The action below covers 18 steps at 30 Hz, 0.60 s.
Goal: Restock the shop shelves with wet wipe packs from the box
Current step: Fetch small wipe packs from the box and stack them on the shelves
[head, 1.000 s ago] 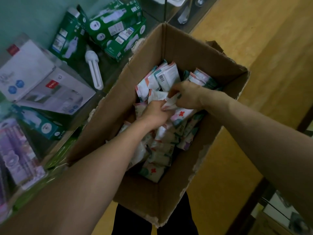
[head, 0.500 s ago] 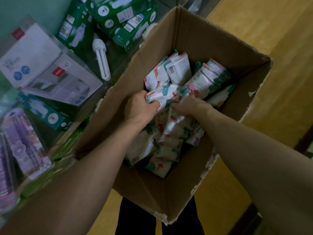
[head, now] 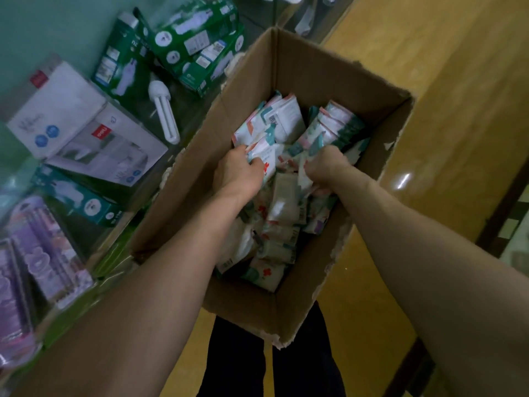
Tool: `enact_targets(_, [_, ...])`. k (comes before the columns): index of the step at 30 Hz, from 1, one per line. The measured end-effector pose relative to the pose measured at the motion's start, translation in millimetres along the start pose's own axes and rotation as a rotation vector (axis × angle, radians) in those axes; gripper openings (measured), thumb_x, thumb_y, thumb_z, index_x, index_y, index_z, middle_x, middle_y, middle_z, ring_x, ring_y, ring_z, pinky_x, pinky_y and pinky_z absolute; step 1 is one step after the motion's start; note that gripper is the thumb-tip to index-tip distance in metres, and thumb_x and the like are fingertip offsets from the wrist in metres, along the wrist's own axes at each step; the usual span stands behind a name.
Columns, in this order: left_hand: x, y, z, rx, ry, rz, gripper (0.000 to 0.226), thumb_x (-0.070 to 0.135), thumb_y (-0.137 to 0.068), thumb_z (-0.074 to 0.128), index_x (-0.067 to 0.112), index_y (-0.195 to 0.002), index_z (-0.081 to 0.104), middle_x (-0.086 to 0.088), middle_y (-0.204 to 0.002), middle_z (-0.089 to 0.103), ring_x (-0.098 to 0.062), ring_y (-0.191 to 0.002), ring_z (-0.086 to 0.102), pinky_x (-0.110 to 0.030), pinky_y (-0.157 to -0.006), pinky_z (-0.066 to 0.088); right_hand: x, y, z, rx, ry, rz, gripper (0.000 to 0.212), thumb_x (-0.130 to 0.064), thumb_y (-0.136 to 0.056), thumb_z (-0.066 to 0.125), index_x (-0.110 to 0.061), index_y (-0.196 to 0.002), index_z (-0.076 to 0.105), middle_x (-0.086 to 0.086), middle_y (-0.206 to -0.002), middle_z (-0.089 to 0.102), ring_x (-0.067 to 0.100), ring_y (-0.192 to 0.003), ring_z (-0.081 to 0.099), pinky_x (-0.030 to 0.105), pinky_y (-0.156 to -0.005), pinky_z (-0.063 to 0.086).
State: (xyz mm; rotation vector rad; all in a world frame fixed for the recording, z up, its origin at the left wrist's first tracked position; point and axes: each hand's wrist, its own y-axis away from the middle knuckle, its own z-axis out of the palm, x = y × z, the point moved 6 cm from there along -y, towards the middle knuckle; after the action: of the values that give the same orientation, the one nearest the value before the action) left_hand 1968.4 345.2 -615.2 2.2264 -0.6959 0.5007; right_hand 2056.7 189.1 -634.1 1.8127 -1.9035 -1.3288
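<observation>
An open cardboard box (head: 312,70) stands in front of me, filled with several small wet wipe packs (head: 286,118) in white, teal and pink wrappers. Both my hands are inside it. My left hand (head: 237,174) grips a bunch of packs (head: 264,156) near the box's middle. My right hand (head: 322,167) is curled round other packs (head: 303,174) just to the right; its fingertips are hidden among them. More packs (head: 282,224) lie loose lower in the box.
A glass shelf (head: 183,110) on the left carries green bulb boxes (head: 197,44), a loose white bulb (head: 164,116), white boxes (head: 86,130) and purple blister packs (head: 43,247). Yellow floor (head: 458,96) lies to the right. My dark trouser legs (head: 237,359) show below the box.
My hands have drawn slightly apart inside the box. The left keeps its bunch of packs; the right has closed round packs farther right. The view has shifted a little.
</observation>
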Motion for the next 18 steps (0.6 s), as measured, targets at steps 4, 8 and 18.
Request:
enact_targets(4, [27,29,-23,0.018,0.151,0.012,0.039,0.028,-0.089,0.053,0.015,-0.125,0.061,-0.009,-0.123,0.064,-0.030,-0.110,0.060,-0.040,-0.095,0.050,-5,40,-26,0.164,-0.349,0.033,0.027,-0.007,-0.091,0.050,0.002,-0.115,0.059,0.020,-0.112,0.062,0.037,-0.104,0.062,0.042,-0.086,0.054])
enact_targets(8, [33,56,-38,0.026,0.467,-0.027,0.044,0.037,-0.068,0.054,0.016,-0.105,0.065,-0.009,-0.104,0.070,-0.031,-0.093,0.068,-0.048,-0.084,0.056,-3,98,-49,0.314,-0.655,-0.003,0.020,-0.009,-0.092,0.049,-0.006,-0.109,0.057,0.012,-0.111,0.064,0.030,-0.101,0.063,0.041,-0.074,0.058])
enact_targets(18, [94,192,-78,-0.197,1.036,-0.024,0.012,0.008,-0.094,0.054,0.014,-0.100,0.062,-0.014,-0.101,0.069,-0.024,-0.089,0.069,-0.030,-0.069,0.059,-9,275,-91,0.564,-1.240,-0.179,0.024,-0.007,-0.095,0.050,-0.018,-0.117,0.053,-0.004,-0.099,0.064,0.011,-0.087,0.067,0.024,-0.063,0.058])
